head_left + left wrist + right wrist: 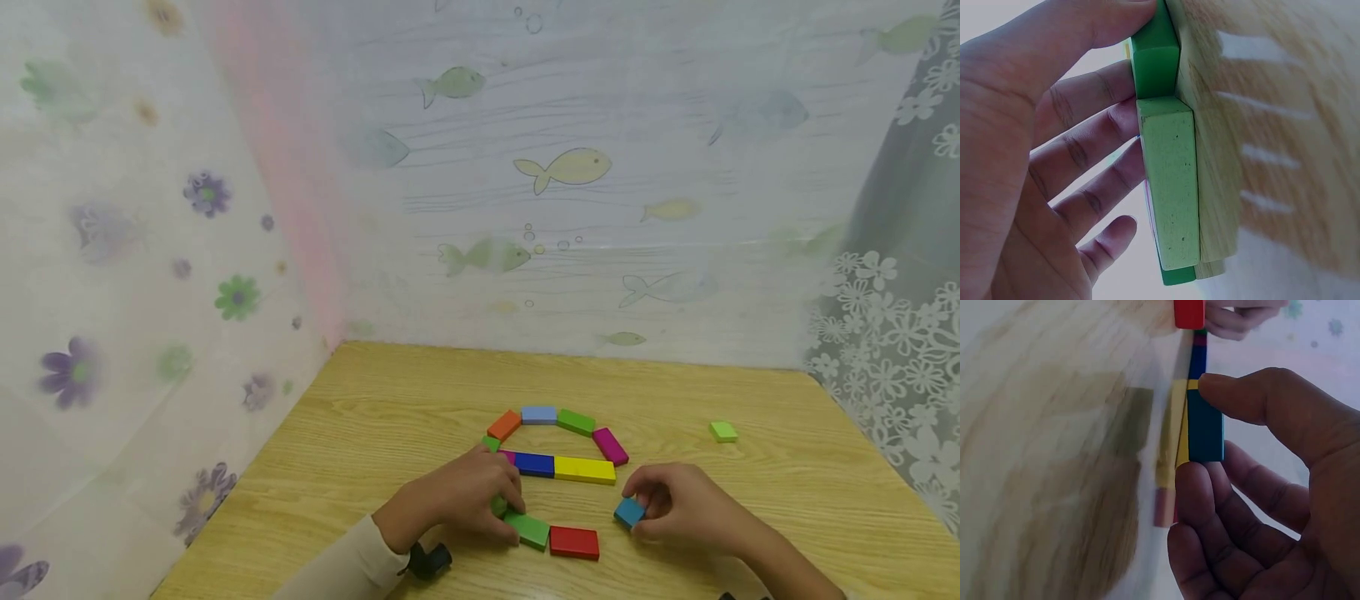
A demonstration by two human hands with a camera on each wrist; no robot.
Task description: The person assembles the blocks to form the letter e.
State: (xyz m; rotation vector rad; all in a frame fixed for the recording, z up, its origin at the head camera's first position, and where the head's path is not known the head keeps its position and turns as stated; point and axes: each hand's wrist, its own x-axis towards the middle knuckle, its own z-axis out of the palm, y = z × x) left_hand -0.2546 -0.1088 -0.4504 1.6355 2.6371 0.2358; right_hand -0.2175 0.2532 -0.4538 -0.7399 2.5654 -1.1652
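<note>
My right hand holds a small blue block between thumb and fingers, close over the table and right of the laid blocks. In the right wrist view the blue block looks dark teal, its ends against thumb and fingertip. My left hand lies over the left side of a curved row of blocks. Its thumb and index finger sit on either side of a green block, which touches a red block. A lighter green block stands beside the fingers in the left wrist view.
A yellow block and a dark blue block form a straight bar. Above it arch orange, light blue, green and magenta blocks. A lime block lies apart at right. Patterned curtains surround the table.
</note>
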